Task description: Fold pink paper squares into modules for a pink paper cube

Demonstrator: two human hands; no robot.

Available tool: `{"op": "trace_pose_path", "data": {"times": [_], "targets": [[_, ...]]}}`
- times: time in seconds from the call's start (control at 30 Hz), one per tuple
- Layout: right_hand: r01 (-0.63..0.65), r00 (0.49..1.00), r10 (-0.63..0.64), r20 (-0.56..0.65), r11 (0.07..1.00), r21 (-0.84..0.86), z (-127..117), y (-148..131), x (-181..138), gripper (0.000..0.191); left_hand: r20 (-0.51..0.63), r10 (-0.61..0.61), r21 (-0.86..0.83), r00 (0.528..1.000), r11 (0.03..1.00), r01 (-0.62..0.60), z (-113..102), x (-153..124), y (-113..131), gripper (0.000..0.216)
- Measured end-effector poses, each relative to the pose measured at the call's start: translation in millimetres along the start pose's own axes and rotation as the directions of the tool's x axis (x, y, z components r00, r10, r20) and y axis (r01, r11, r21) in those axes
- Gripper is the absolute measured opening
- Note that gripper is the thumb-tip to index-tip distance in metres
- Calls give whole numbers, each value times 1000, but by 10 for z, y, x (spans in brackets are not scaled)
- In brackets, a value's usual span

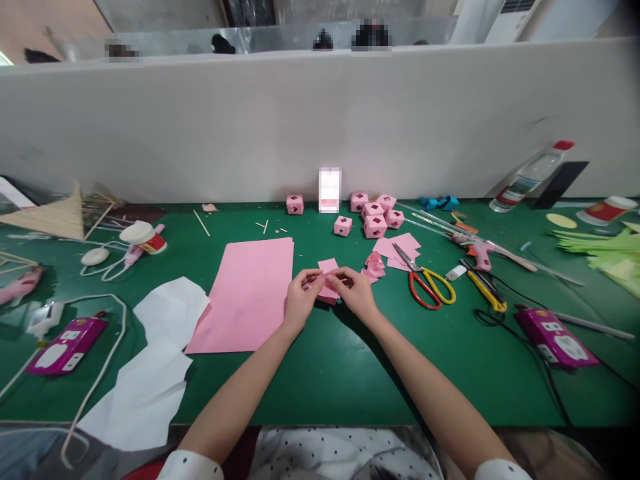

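Both my hands meet over the green table (320,373), pinching a small folded piece of pink paper (329,267). My left hand (300,297) grips its left side with curled fingers. My right hand (356,293) grips its right side, fingertips touching the left hand's. A stack of large pink paper sheets (245,293) lies just left of my hands. Several finished pink paper cubes (375,217) stand farther back, and one more pink cube (295,204) sits apart to their left.
Red-and-yellow scissors (425,280) and pink scraps (397,250) lie right of my hands. A glue gun (477,252), purple power strips (555,337) (65,343), white paper pieces (150,373), a bottle (530,175) and green paper (605,257) surround the work area. A grey partition (320,120) stands behind.
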State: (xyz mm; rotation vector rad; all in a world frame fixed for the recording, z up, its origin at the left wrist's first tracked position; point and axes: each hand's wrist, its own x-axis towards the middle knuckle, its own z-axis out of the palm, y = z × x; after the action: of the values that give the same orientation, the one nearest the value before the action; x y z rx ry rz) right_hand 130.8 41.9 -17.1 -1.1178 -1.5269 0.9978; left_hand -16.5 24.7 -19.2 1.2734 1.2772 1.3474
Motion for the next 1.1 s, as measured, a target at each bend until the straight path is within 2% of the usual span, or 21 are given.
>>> {"op": "trace_pose_path", "data": {"times": [0.1, 0.17, 0.27, 0.33, 0.4, 0.5, 0.7, 0.9, 1.1], "targets": [[-3, 1000, 3, 14, 999, 32, 8, -18, -4, 28, -36, -13, -40, 999, 999, 12, -30, 22, -3, 28], [-30, 999, 26, 33, 993, 117, 5, -27, 1, 31, -45, 8, -23, 999, 1000, -9, -55, 38, -8, 27], [-175, 982, 148, 114, 944, 279, -23, -20, 19, 42, -50, 45, 34, 998, 998, -44, -89, 46, 8, 26], [-271, 960, 226, 167, 902, 337, -49, -3, 32, 41, -38, 74, 67, 997, 995, -71, -103, 40, 31, 25], [-305, 949, 250, 191, 883, 357, -74, 7, 40, 36, -20, 98, 77, 995, 992, -96, -109, 30, 49, 24], [-293, 949, 227, 218, 891, 348, -103, -5, 48, 36, 1, 115, 72, 993, 991, -115, -107, 23, 54, 23], [-224, 951, 166, 262, 953, 206, -135, -9, 66, 39, 22, 93, 85, 995, 992, -95, -83, 22, 23, 24], [-98, 988, 89, 127, 993, 67, -97, 33, 54, 31, 15, 6, -7, 1000, 1000, -6, -58, 10, 19, 29], [11, 1000, -12, -11, 996, -87, -97, 14, 41, 15, 30, -139, -236, 990, 961, 142, -23, 17, 42, 39]]}}
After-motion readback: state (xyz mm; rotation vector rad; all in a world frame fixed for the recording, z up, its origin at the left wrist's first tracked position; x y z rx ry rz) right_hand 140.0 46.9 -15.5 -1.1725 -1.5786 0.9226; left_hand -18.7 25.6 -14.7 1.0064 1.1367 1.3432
